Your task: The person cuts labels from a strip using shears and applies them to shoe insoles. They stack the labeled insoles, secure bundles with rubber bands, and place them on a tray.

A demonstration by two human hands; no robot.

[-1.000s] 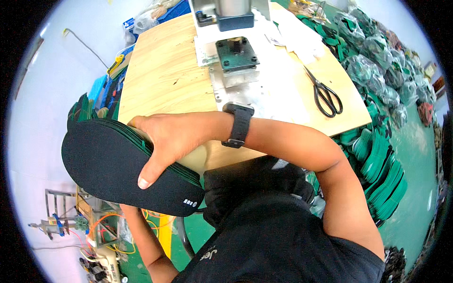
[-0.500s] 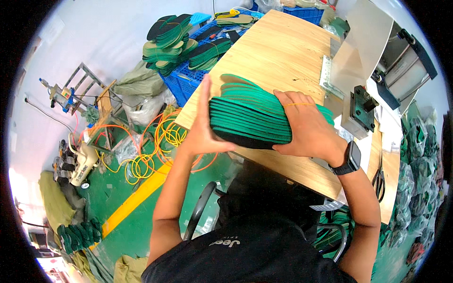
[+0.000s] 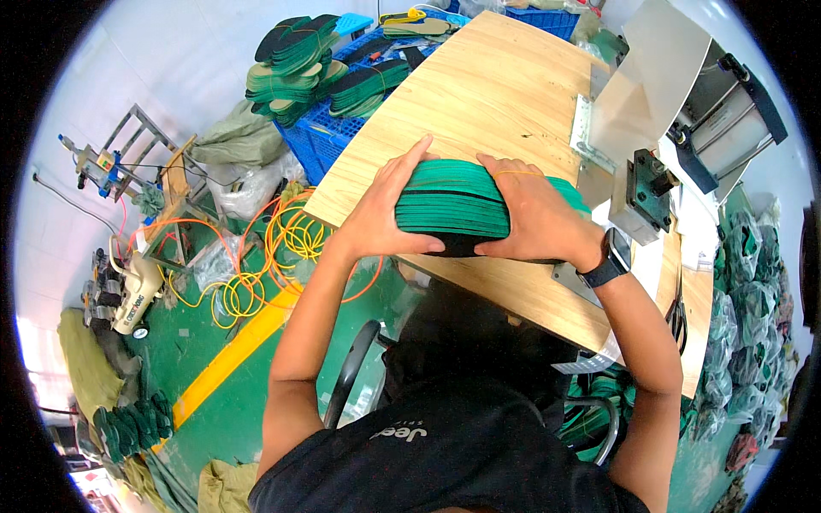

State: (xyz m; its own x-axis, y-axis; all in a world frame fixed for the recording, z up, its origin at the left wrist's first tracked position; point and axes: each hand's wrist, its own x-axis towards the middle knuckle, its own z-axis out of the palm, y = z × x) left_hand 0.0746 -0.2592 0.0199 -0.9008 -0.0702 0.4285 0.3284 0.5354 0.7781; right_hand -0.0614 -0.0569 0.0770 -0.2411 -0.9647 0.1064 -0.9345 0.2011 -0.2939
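The thick stack of green and black, sole-shaped sheets point(image 3: 451, 203) is between the left hand point(image 3: 382, 214) and the right hand point(image 3: 547, 218), both half-open and curved around its sides, thumbs at the near black layer. Matching pressure from both should keep the layers flush. The thin yellow band point(image 3: 520, 173) across the right fingers is best kept clear of the sheet edges, above the pale wood-grain tabletop point(image 3: 479, 94) beyond the hands.
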